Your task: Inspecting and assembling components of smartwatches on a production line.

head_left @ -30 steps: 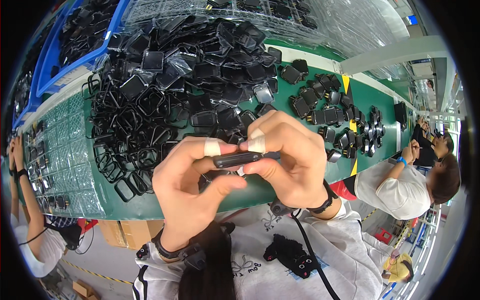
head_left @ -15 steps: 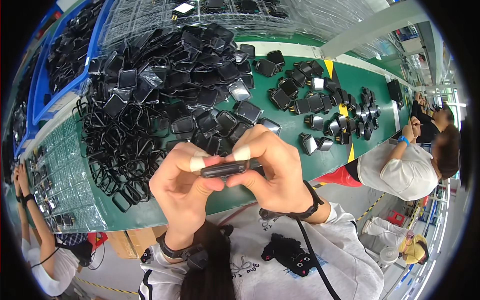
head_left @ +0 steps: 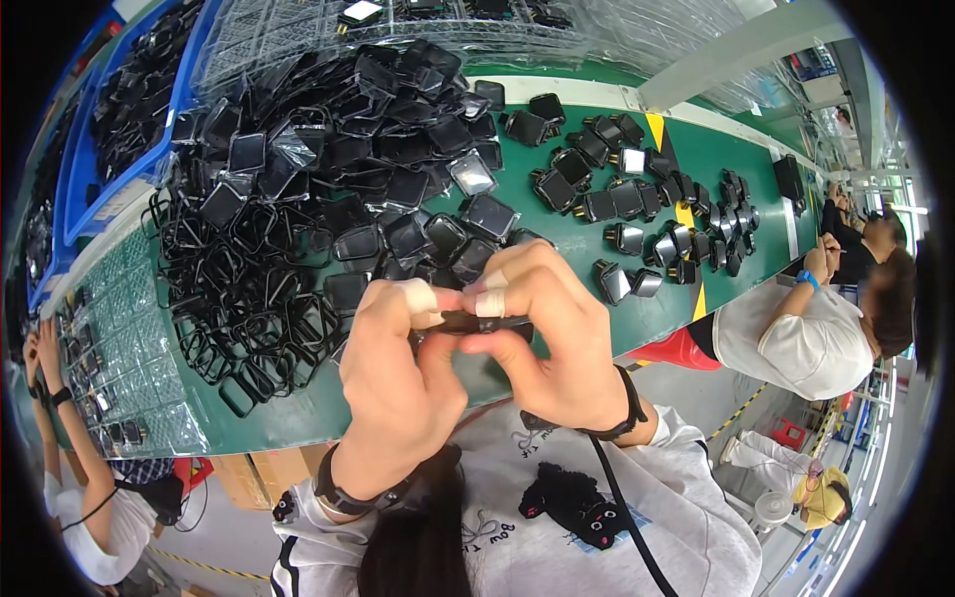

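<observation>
Over the near edge of the table, my left hand (head_left: pixel 401 373) and my right hand (head_left: pixel 557 343) pinch one small black smartwatch case (head_left: pixel 461 324) between thumbs and fingers. It is held edge-on, and the fingers hide much of it. Pale tape is wrapped on fingers of both hands. Just beyond the left hand lies a heap of empty black rectangular frames (head_left: pixel 239 289). Behind it is a big pile of flat black screen pieces (head_left: pixel 398 109), some in clear film. Square black watch modules (head_left: pixel 627 199) stand in loose groups to the right.
Blue bins (head_left: pixel 164 164) of black parts stand at the far left, near clear plastic trays (head_left: pixel 139 348). More clear trays (head_left: pixel 288 40) lie at the back under a grey post (head_left: pixel 746 60). Co-workers sit left and right along the green table (head_left: pixel 587 323).
My left hand has turned and shifted right, its back now more toward view. The black case has tilted and is more covered by my fingers, still held by both hands.
</observation>
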Tool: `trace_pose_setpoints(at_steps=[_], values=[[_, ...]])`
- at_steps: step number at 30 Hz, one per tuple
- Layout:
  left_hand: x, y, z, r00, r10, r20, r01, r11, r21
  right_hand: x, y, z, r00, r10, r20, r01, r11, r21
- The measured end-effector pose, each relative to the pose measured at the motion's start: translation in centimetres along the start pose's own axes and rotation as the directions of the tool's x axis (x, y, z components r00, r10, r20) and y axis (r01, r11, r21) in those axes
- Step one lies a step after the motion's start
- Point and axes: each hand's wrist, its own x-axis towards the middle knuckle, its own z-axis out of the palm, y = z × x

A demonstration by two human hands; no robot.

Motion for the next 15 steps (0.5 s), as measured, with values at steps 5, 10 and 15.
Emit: trace_pose_setpoints(at_steps=[5,10,15], values=[[-0.1,-0.8,1.5,0.993,-0.05,0.105,0.056,0.997,-0.058,-1.5,0.9,-1.2,0.992,0.119,-0.036,-0.123,0.987,-0.105],[0.3,-1.4,3.5,0.962,-0.18,0.205,0.203,0.975,-0.094,-3.4,3.0,-5.3,0.854,0.504,-0.128,-0.518,0.807,-0.285],[0.6,-2.5,3.6,0.923,-0.299,0.241,0.341,0.927,-0.158,-3.5,4.0,-6.1,0.879,0.464,-0.112,-0.45,0.729,-0.516]])
